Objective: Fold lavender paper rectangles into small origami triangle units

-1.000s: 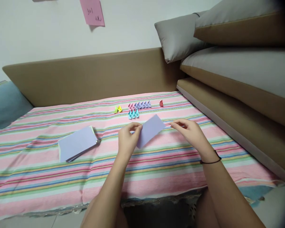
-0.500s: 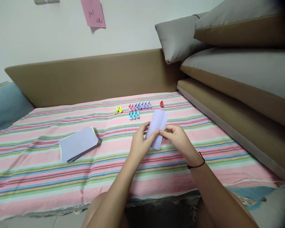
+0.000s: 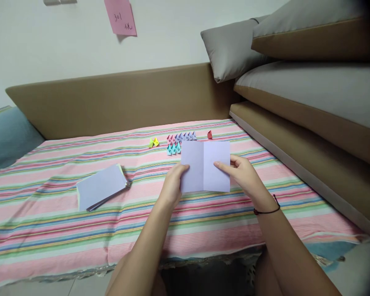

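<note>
A lavender sheet of paper (image 3: 193,176) is spread open between my hands, with a crease running down its middle. My left hand (image 3: 172,183) pinches its left edge, thumb on top. On the right edge, my right hand (image 3: 242,172) grips the sheet with the thumb over the front and the fingers behind. Just beyond the paper are small folded paper pieces: purple ones (image 3: 185,137), pink ones (image 3: 170,139) and light blue ones (image 3: 173,149). Yellow-green pieces (image 3: 153,142) lie to their left and a single red piece (image 3: 210,134) to their right.
A stack of paper (image 3: 101,187) lies to the left on the striped cloth (image 3: 64,230). Grey-brown cushions (image 3: 311,86) are piled at the right. A brown backrest (image 3: 126,102) runs along the wall, where a pink note (image 3: 120,17) hangs. A blue cushion (image 3: 9,137) sits at far left.
The lavender paper was folded narrow and tilted; now it is opened out flat and faces me. My hands have moved apart, each to one side edge.
</note>
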